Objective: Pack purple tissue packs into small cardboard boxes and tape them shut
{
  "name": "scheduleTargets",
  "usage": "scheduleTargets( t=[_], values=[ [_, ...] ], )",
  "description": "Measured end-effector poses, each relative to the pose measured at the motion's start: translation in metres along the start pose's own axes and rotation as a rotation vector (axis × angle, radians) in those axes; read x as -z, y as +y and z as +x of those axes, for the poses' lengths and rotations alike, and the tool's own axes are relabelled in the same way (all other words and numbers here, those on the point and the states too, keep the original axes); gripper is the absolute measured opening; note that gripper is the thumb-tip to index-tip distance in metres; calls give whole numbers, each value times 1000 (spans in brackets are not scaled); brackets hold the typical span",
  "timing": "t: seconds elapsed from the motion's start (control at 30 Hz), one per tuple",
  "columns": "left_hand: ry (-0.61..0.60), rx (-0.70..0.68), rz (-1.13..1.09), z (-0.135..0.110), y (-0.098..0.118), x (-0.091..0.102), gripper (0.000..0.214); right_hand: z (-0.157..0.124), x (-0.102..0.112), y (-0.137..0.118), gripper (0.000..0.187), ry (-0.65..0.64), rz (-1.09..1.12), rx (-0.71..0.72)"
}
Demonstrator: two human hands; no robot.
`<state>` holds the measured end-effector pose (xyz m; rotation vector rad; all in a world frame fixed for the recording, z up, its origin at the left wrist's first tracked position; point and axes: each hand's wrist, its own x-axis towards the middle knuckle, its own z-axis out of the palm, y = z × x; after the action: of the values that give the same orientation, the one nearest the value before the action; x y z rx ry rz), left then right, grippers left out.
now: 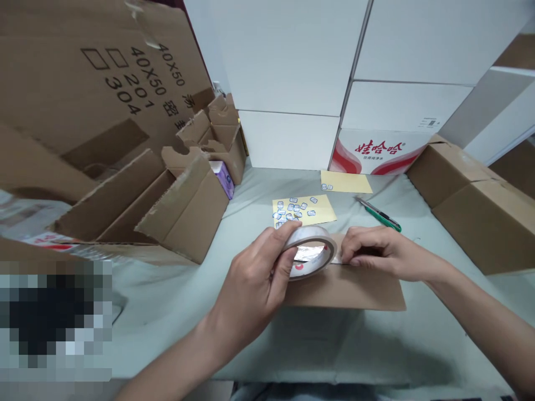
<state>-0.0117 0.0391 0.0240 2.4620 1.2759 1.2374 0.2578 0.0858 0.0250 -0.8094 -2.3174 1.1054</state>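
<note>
My left hand (261,267) grips a roll of clear tape (330,253), its thumb on the near side of the ring and its fingers over the top. My right hand (376,250) has its fingers closed in a pinch at a pale strip just right of the roll, which looks like the tape end; the fingertips partly hide it. Beneath both hands is a flat piece of brown cardboard (355,292). Through the ring, a shiny silvery patch (309,253) shows on it.
Beyond the hands are a yellow sheet with several small stickers (328,209), another yellow sheet (351,182) and a green utility knife (382,217). Open cardboard boxes (188,211) stand left, with a purple packet (223,178). A brown carton (472,211) is right; white boxes (288,139) line the back.
</note>
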Motion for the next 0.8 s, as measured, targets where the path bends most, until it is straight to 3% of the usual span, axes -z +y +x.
scheduleTargets(
  t=[0.17, 0.27, 0.37, 0.53, 0.8],
  values=[
    [-10, 82, -79, -2, 1, 0, 29, 3, 0, -7, 12, -36, 10, -73],
    [57, 282, -216, -10, -4, -6, 19, 6, -7, -8, 12, 57, 2, -199],
    [42, 465, -420, -24, -13, -10, 33, 9, -16, -5, 13, 106, -56, -246],
    [-88, 382, -608, -42, -18, -5, 31, 9, -21, -5, 13, 146, -180, -161],
    [28, 256, -196, -23, -6, 4, 20, 6, -30, -6, 21, 162, -301, -75]
  ],
)
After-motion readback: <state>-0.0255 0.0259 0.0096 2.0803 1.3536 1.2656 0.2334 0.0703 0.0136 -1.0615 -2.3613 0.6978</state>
